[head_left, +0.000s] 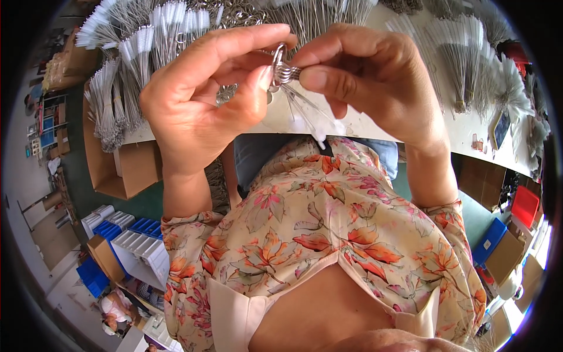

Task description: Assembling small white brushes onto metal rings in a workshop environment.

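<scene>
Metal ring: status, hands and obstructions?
Left hand pinching metal ring. Right hand holding small brushes by looped ends. Brush bundles beyond, none between hands.

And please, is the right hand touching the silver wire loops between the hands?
Touching. The head view shows the right hand's thumb tip set directly against the silver wire loops, with no gap between.

Workshop, I'd say, sm. assembly type: wire brushes (466,64) bundled in qty. left & right on the worktable (460,128), w/ a heap of metal rings (237,14) on the far side. Open cardbd. box (132,170) at left, stacked plastic bins (141,249) nearer, red tub (525,206) right, another person (114,308) near left.
</scene>
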The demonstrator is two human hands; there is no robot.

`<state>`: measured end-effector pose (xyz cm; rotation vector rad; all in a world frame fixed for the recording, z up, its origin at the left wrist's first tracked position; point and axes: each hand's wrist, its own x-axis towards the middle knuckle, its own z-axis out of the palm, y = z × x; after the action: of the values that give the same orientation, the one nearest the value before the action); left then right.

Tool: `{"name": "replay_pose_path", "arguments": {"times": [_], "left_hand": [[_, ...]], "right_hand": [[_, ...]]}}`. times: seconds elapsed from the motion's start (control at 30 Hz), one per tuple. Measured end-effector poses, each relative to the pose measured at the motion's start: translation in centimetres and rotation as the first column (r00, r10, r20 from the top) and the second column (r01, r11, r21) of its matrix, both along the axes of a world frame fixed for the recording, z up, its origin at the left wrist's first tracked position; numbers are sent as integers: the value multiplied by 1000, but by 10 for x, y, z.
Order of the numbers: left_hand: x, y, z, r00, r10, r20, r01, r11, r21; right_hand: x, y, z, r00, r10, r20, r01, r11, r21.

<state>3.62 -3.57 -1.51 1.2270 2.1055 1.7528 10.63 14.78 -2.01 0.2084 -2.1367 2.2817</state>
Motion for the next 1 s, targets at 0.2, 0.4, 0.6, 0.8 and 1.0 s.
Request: {"name": "replay_pose_path", "arguments": {"times": [0.2, 0.4, 0.6, 0.8, 1.0], "left_hand": [[-15, 0, 12, 988, -66, -138, 51, 993, -109], [-18, -4, 8, 950, -55, 306, 48, 998, 30], [-11, -11, 23, 909, -58, 412, 61, 998, 6], [-11, -26, 27, 989, 78, 126, -62, 990, -127], [-4, -42, 44, 964, 112, 241, -38, 956, -292]], "right_hand": [[-3, -1, -5, 999, -36, -40, 35, 999, -29], [-7, 0, 3, 988, 113, 108, -86, 969, -230], [-13, -1, 1, 991, 91, 94, -77, 987, -142], [-24, -18, 5, 992, 127, 22, -123, 983, -138], [-30, -29, 4, 988, 147, 44, -143, 985, -95]]}}
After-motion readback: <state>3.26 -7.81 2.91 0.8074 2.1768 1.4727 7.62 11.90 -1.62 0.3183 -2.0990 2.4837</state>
